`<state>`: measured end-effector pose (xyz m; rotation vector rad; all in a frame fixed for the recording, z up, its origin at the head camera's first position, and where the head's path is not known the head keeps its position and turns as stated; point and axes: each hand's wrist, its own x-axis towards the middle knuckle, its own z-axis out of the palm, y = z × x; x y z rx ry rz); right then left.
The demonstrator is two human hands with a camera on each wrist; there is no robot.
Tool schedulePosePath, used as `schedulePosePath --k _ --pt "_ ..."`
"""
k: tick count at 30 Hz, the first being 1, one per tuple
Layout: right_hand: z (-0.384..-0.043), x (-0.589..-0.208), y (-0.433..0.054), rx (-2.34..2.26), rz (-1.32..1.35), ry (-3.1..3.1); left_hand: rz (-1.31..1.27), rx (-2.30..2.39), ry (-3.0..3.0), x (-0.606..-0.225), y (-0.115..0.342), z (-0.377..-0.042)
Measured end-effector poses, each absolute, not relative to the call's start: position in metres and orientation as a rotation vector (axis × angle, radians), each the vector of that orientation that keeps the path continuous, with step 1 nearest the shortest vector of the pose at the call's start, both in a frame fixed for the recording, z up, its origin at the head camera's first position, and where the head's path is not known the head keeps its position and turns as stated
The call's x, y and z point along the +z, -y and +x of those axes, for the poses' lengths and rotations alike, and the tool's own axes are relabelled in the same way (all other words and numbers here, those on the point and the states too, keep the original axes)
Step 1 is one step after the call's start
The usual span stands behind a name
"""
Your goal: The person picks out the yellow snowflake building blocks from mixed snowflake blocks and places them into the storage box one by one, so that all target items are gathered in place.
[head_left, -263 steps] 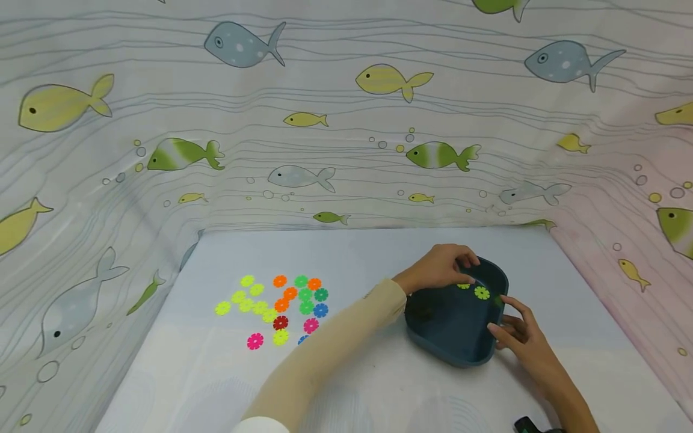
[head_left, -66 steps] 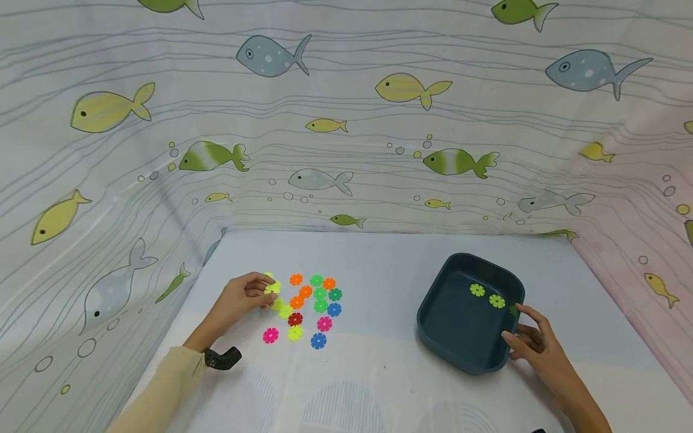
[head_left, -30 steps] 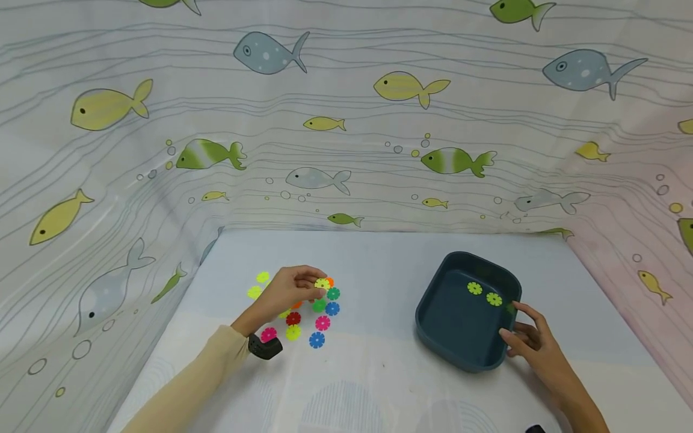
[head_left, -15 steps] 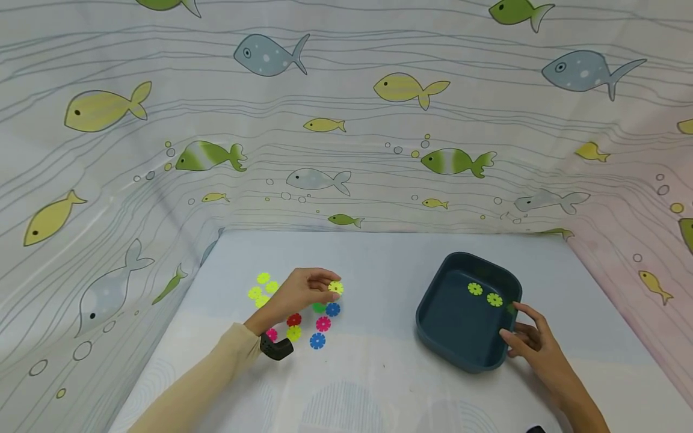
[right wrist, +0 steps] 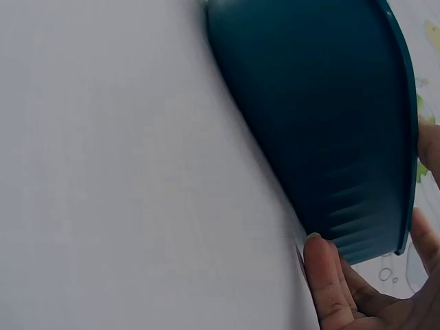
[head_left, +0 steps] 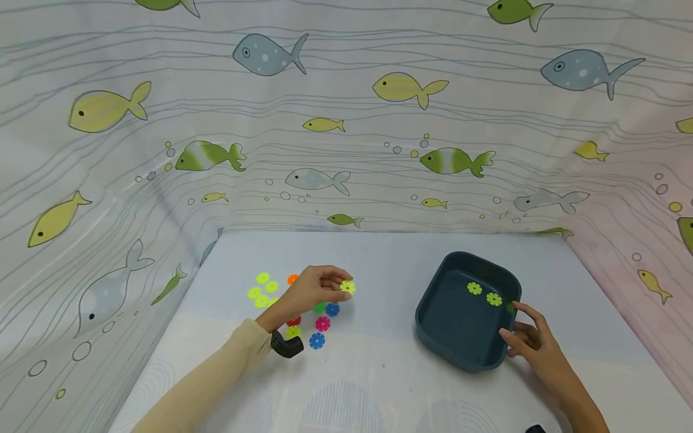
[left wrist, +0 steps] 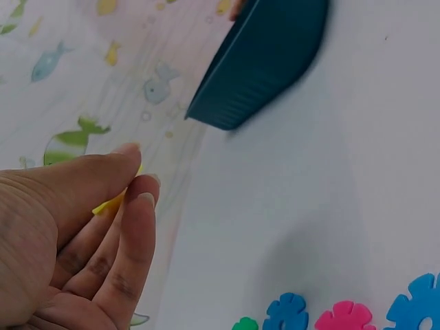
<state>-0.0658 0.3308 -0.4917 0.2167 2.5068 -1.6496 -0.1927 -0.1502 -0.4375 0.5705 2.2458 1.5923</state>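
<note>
My left hand (head_left: pixel 314 287) pinches a yellow notched plastic snowflake disc (head_left: pixel 347 287) between thumb and fingers, held above the table right of the loose discs. In the left wrist view, fingertips hide most of that disc. My right hand (head_left: pixel 533 343) holds the right side of a dark blue plastic bin (head_left: pixel 457 328), its fingers touching the rim and outer wall. In the right wrist view, fingertips (right wrist: pixel 320 258) lie against the bin's lower outer side. Two yellow discs, a left one (head_left: pixel 474 288) and a right one (head_left: pixel 494 299), lie inside the bin.
Loose snowflake discs lie on the white table (head_left: pixel 379 373): several yellow ones (head_left: pixel 263 278), a pink one (head_left: pixel 322 323), a blue one (head_left: pixel 317 341), others partly under my left arm. Fish-patterned cloth (head_left: pixel 325 198) walls the back and sides.
My left hand picked up a yellow disc from the left group and moved right with it. Earlier it reached into the bin. My right hand stays on the bin.
</note>
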Motion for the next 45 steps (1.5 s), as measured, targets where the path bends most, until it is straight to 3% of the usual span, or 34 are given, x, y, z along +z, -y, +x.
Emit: schedulePosePath --k 45 --pt "-0.065 -0.493 -0.331 -1.652 0.211 -2.523 0.938 1.573 -2.035 -0.423 0.028 -0.204"
